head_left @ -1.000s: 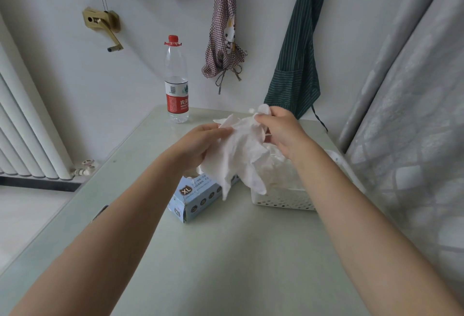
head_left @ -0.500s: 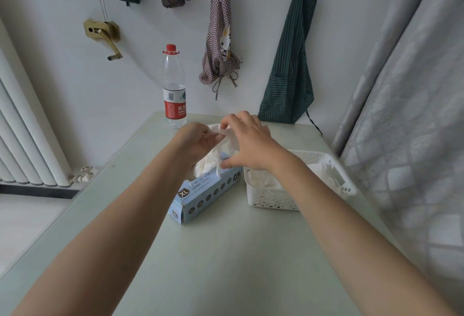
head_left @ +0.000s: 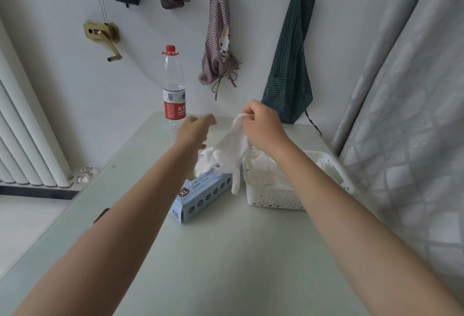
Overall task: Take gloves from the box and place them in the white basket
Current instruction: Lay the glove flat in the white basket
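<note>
Glove [head_left: 232, 151] dangling below right grip [head_left: 261, 124]

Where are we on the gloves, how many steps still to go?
Done: white gloves already lie in the white basket. In hand: the right hand pinches a glove hanging above the box; the left hand hovers empty. Left: drop this glove in the basket; more poke from the box.

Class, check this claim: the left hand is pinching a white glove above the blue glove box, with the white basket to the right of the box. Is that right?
One thing is wrong: the hand. The head view shows the right hand pinching the white glove above the blue glove box; the left hand holds nothing. The white basket does sit to the right of the box.
</note>
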The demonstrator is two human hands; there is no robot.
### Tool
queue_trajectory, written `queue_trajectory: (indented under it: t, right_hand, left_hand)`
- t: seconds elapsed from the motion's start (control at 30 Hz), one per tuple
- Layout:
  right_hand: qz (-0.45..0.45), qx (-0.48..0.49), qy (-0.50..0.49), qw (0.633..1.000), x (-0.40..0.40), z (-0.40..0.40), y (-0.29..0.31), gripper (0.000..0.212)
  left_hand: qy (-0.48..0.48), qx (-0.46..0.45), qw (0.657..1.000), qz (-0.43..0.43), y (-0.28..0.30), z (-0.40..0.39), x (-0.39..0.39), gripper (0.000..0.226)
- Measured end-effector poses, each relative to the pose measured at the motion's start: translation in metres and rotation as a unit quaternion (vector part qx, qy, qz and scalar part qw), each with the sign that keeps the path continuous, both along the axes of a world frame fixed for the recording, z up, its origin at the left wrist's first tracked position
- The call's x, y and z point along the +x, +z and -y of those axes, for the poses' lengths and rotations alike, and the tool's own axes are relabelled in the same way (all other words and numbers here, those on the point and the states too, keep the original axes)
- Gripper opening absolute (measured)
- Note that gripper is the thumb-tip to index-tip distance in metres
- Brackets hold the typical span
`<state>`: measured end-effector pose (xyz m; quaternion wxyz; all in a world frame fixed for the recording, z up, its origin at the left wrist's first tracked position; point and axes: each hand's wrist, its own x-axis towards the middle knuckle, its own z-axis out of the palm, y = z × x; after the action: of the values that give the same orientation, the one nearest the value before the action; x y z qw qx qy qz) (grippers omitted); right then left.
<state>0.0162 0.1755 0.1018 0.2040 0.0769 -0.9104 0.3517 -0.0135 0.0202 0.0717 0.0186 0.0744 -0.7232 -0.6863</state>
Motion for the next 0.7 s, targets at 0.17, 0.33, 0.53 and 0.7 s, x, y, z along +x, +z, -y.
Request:
queue_trajectory:
  t: [0.17,0.33,0.53,0.7]
  right_hand:
    - [0.021,-0.061,-0.042,0.997,-0.003,0.01,0.01,0.022]
    - [0.003,-0.063,-0.054,0.997,-0.009,0.005,0.01,0.022]
    - [-0.005,-0.109,-0.08,0.991,-0.023,-0.022,0.006,0.026]
    - [0.103,-0.175,-0.108,0.973,-0.032,-0.055,-0.014,0.04]
  left_hand:
    - [-0.267,-0.038,0.955,-0.122,0.003,-0.006,0.002,0.044]
    - [-0.268,-0.09,0.951,-0.124,-0.008,-0.014,0.006,0.024]
    - [-0.24,-0.027,0.97,0.034,-0.032,-0.006,-0.003,0.027]
    - [-0.186,0.049,0.979,0.069,-0.027,-0.002,-0.015,0.014]
